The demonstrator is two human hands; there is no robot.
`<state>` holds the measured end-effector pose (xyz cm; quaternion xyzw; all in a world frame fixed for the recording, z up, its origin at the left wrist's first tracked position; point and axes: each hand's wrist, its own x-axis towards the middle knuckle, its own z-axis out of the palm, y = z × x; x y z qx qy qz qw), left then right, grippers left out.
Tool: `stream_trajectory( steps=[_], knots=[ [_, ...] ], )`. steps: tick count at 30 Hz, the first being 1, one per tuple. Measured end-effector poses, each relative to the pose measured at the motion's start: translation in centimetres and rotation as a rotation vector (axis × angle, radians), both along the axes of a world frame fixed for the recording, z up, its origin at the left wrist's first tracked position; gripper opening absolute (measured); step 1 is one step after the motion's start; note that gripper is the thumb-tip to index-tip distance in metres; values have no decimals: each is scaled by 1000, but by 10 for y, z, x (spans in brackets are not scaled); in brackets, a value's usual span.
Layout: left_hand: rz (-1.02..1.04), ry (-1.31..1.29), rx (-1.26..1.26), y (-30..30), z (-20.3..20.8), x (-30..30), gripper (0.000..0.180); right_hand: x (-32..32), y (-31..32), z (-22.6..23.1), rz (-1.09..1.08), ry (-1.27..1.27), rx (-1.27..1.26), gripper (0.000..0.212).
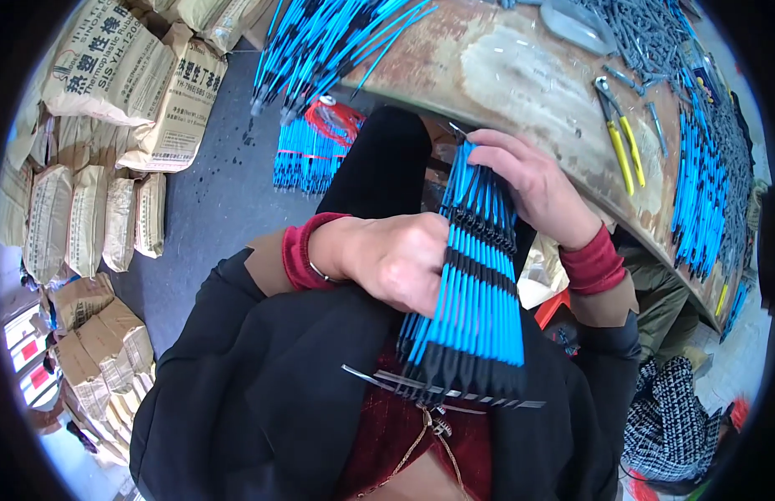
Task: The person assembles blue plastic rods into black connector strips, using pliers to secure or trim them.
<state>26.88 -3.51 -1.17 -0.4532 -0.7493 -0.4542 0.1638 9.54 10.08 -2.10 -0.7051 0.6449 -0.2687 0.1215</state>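
Note:
A thick, flat bundle of thin blue rods (479, 292) with black bands lies over my lap, its black ends toward my chest. My left hand (400, 260) is closed around the bundle's left side, its fingertips hidden behind the rods. At the far end, my right hand (529, 179) curls over the rod tips, thumb and forefinger pinched there; a small dark pointed piece sticks out beyond them. Thin metal strips (396, 384) cross the near ends of the rods.
Yellow-handled pliers (625, 154) lie on the worn table (437, 63), near a clear plastic tray (579, 25) and heaped grey parts (646, 37). More blue rods (700, 200) cover its right side. Paper sacks (112, 71) are stacked at left. Red cord (333, 123) lies by a banded rod bundle (304, 159).

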Motion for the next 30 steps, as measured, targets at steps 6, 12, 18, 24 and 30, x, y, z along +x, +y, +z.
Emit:
stream_trajectory(
  steps=[6,12,18,24,30],
  knots=[
    [184,-405,354,29,-73,23,18,35,22,-116,150,-363,163,35],
    [359,-743,464,19,-88,6,21,40,28,-124,81,-508,157,49],
    [346,-1034,790,31,-67,-18,19,40,52,-67,-119,-998,101,51],
    [367,-1159,855,33,-62,-28,23,76,23,-76,-650,-857,-288,47],
    [385,-978,906,24,-66,-3,36,81,11,-78,-778,-589,-458,41]
  ],
)
